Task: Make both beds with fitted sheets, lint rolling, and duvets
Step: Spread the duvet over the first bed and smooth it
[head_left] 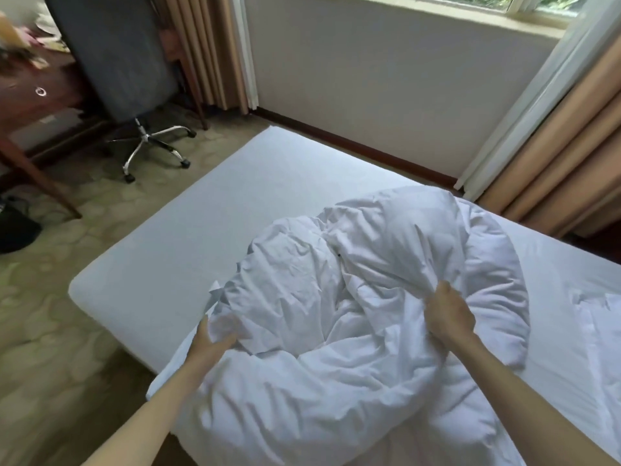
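Head camera showed a crumpled white duvet (379, 250) heaped on the near part of the sheeted bed (215, 210). The left hand (215, 334) pinched a loose duvet edge at the bed's side; the right hand (450, 317) was fisted round a bunched fold on top. A grey office chair (124, 62) stood on the carpet (50, 297) beyond, beside a wooden surface (30, 85); tan curtains (564, 156) hung at the right.

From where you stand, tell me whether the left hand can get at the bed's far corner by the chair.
Probably not. The left hand grips the duvet at the near edge, and the far corner lies across the bare fitted sheet. Nothing blocks the way; it just looks beyond arm's reach.
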Demonstrator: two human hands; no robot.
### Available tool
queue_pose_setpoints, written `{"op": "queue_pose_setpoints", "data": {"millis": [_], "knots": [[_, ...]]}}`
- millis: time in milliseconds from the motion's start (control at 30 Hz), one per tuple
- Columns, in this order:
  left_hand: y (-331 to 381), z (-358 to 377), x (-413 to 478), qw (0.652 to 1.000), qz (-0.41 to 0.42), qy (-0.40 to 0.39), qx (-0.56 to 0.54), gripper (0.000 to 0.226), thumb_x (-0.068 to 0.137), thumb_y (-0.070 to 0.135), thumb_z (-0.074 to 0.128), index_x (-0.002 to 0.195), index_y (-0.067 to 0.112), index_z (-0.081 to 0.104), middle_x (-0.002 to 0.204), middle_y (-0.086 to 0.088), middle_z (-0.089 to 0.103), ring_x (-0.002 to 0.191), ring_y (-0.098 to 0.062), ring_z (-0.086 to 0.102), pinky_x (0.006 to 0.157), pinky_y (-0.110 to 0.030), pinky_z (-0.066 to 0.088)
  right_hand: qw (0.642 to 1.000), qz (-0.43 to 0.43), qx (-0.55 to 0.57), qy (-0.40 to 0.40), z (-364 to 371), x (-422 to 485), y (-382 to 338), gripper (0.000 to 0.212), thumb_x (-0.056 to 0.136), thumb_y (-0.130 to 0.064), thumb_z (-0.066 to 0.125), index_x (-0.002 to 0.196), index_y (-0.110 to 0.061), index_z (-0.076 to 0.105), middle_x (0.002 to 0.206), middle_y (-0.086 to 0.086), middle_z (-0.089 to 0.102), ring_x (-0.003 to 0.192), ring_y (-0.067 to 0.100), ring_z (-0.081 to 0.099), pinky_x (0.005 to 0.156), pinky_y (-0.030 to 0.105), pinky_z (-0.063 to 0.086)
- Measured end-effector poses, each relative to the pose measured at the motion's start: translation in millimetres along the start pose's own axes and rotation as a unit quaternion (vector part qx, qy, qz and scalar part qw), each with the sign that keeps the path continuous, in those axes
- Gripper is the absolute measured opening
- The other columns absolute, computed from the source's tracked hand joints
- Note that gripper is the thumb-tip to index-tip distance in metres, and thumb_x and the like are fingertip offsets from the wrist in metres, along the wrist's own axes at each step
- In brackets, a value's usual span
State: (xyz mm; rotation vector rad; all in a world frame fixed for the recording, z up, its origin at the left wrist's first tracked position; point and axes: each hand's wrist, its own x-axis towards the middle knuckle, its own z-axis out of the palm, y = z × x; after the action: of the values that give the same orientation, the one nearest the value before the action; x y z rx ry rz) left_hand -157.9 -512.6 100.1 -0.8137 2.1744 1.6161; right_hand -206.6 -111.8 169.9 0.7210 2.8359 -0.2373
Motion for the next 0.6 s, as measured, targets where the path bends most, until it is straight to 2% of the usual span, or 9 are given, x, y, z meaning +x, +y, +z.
{"op": "queue_pose_setpoints", "data": {"millis": [33,100,200,233,300,367,467,533,600], "knots": [[3.9,-3.0,8.9,0.999,-0.028,-0.022,-0.04,0.078,0.084,0.019,0.071,0.146,0.024,0.025,0.128,0.004,0.04,0.117,-0.025,0.05,0.081,-0.034,0.048,0.999,-0.016,-0.023,0.03,2.3,0.4,-14.4,0.034,0.092,-0.013,0.05,0.123,-0.003,0.043,0.126,0.021,0.047,0.115,0.039,0.046,0.091,0.044,0.041],[16.6,-2.7,31.2,0.992,-0.062,-0.071,-0.079,0.063,0.088,0.016,0.067,0.138,0.034,0.035,0.124,0.0,0.05,0.102,-0.024,0.055,0.068,-0.028,0.048,0.992,-0.09,-0.006,0.093,8.8,-0.1,-49.1,0.045,0.084,-0.014,0.063,0.125,-0.002,0.049,0.124,0.024,0.048,0.113,0.044,0.046,0.093,0.052,0.039],[43.0,14.6,64.7,0.991,-0.024,-0.123,-0.044,0.022,0.077,0.019,0.067,0.096,0.023,0.059,0.095,-0.008,0.063,0.086,-0.024,0.061,0.063,-0.026,0.047,0.966,-0.217,0.038,0.136,22.5,-6.9,-118.6,0.05,0.081,-0.042,0.059,0.116,-0.006,0.059,0.114,0.017,0.057,0.108,0.042,0.053,0.088,0.052,0.042],[53.5,22.9,71.2,0.987,0.004,-0.156,-0.036,0.019,0.073,0.018,0.066,0.09,0.018,0.058,0.089,-0.005,0.062,0.087,-0.022,0.06,0.065,-0.023,0.045,0.968,-0.227,0.057,0.088,26.4,-11.6,-148.9,0.063,0.08,-0.057,0.049,0.12,-0.008,0.057,0.117,0.013,0.058,0.113,0.038,0.053,0.091,0.048,0.042],[71.8,43.1,72.7,0.956,0.053,-0.287,-0.026,0.023,0.079,0.014,0.066,0.1,0.018,0.058,0.098,0.003,0.062,0.097,-0.014,0.059,0.075,-0.019,0.048,0.973,-0.122,0.155,-0.123,31.8,-17.2,-211.2,0.088,0.078,-0.074,0.046,0.138,-0.01,0.04,0.134,0.01,0.05,0.125,0.03,0.046,0.097,0.039,0.038],[87.8,48.0,64.2,0.9,0.095,-0.426,0.005,0.03,0.084,0.013,0.061,0.112,0.024,0.059,0.116,0.006,0.061,0.111,-0.006,0.057,0.094,-0.023,0.048,0.955,-0.011,0.158,-0.251,48.7,-10.6,-256.1,0.095,0.078,-0.067,0.057,0.142,-0.003,0.028,0.136,0.012,0.049,0.123,0.029,0.048,0.086,0.032,0.039],[82.5,16.1,84.9,0.829,0.113,-0.54,0.093,0.044,0.09,0.008,0.054,0.13,0.027,0.053,0.124,0.021,0.056,0.113,0.011,0.05,0.102,-0.021,0.043,0.973,0.013,0.0,-0.232,71.5,4.0,-277.6,0.045,0.086,-0.036,0.057,0.117,-0.005,0.047,0.113,0.011,0.058,0.109,0.028,0.056,0.074,0.028,0.038],[65.8,-18.6,113.1,0.853,0.09,-0.493,0.144,0.043,0.09,0.008,0.051,0.129,0.026,0.056,0.123,0.018,0.06,0.108,0.004,0.057,0.097,-0.022,0.046,0.969,0.027,-0.015,-0.245,78.8,8.7,-279.7,0.019,0.088,-0.028,0.053,0.096,-0.01,0.051,0.099,0.009,0.057,0.102,0.027,0.058,0.071,0.027,0.038],[42.8,-48.0,147.2,0.907,0.057,-0.364,0.205,0.038,0.089,0.012,0.053,0.126,0.021,0.055,0.129,0.004,0.058,0.111,-0.009,0.056,0.096,-0.024,0.046,0.966,0.051,0.005,-0.252,85.1,13.2,-280.4,0.019,0.092,-0.024,0.049,0.101,-0.009,0.054,0.106,0.012,0.059,0.106,0.029,0.058,0.076,0.028,0.039]]}}
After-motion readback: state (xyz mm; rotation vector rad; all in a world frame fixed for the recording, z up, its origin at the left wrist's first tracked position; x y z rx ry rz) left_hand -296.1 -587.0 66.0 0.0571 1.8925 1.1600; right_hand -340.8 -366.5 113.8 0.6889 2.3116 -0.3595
